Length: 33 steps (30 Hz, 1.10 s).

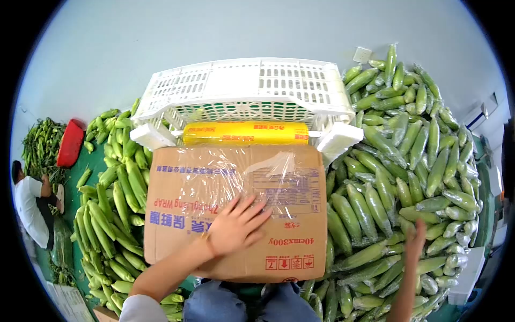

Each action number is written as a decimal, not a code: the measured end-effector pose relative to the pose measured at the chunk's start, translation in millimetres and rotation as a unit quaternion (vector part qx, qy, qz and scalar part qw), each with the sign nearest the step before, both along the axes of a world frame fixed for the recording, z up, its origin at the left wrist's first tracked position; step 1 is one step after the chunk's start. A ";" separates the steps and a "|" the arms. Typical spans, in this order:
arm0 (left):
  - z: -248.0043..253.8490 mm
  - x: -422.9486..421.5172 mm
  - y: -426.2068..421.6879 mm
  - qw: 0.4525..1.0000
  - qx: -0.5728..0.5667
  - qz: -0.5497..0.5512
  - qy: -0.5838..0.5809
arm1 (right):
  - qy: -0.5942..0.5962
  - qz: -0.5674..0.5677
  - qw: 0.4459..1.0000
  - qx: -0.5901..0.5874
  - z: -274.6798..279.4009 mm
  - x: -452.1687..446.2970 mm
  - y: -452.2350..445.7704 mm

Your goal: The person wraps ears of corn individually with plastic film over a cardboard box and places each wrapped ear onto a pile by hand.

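Note:
My left hand (234, 228) lies spread on a sheet of clear film over the top of a cardboard box (182, 188). Behind the box's far edge, a yellow roll of wrap (245, 133) lies between two white blocks, in front of a white plastic crate (236, 80). My right hand (416, 236) is over the pile of wrapped corn (375, 204) on the right; its fingers look blurred, and I cannot make out anything in them. Unwrapped corn (120, 204) is heaped to the left of the box.
At the far left a person (33, 204) in a white top is beside a heap of greens (43, 145). A red basin (70, 143) stands near the greens. A wall rises behind the crate, with a socket (362, 55) on it.

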<state>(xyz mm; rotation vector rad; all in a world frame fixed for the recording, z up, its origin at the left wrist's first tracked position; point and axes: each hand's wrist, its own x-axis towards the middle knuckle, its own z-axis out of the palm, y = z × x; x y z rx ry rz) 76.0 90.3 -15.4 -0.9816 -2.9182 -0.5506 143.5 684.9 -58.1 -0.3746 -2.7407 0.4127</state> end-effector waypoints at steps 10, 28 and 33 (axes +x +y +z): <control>-72.6 291.2 -149.4 0.909 0.039 0.403 -0.098 | -0.340 0.091 0.870 -0.344 -100.2 240.9 -301.4; -136.3 380.9 -169.1 0.889 0.109 0.424 -0.135 | -0.466 0.070 0.830 -0.299 -84.8 399.7 -371.4; -125.1 429.7 -173.6 0.866 0.190 0.453 -0.097 | -0.303 0.104 0.895 -0.311 -119.7 366.3 -343.9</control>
